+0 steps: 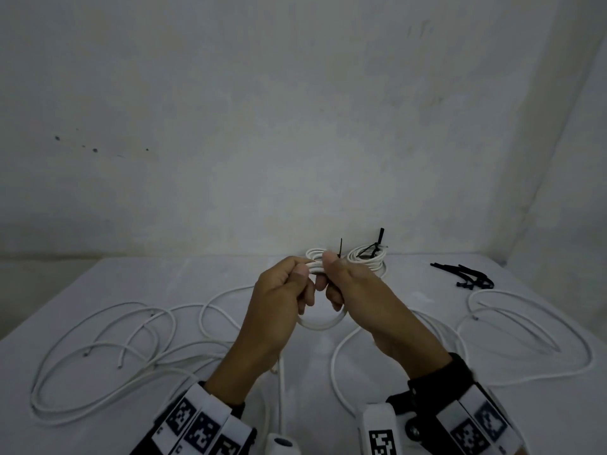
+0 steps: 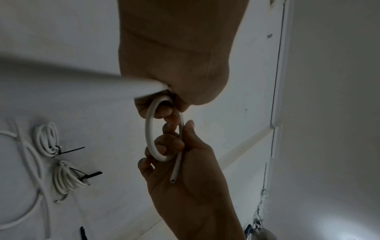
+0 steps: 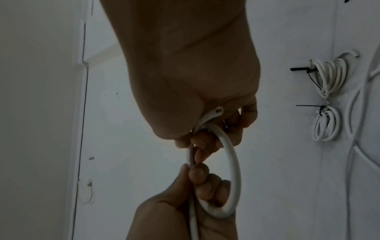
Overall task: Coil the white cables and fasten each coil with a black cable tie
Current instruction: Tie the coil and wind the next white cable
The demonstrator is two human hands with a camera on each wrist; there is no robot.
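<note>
Fingers [image 1: 303, 295] of the left hand [image 1: 279, 300] curl round one side of a small white cable loop [image 1: 323, 323], thumb pressed on top; the right hand [image 1: 358, 290] pinches the other side of that loop between thumb and curled fingers. Both hands hold it in the air above the middle of the counter [image 1: 82, 290]. In the left wrist view the loop is a single ring with a short cut end [image 2: 172, 181] lying across the right palm, while the cable's long run leaves the left hand as a blur. In the right wrist view the cut end [image 3: 219, 110] pokes out by the heel of the right hand.

Two finished coils lie near the counter's far edge, partly hidden behind the hands: the left coil [image 1: 314, 254] and the right coil [image 1: 368, 257], each bound by one black tie with its tail sticking up. A bunch of spare black ties [image 1: 466, 277] lies near the far right corner; their number cannot be made out.

Loose white cable [image 1: 98, 356] sprawls in overlapping loops over the left half of the counter, and more loose cable [image 1: 525, 323] over the right half. How many separate cables these are is hard to tell, since they cross each other and run under the wrists.
</note>
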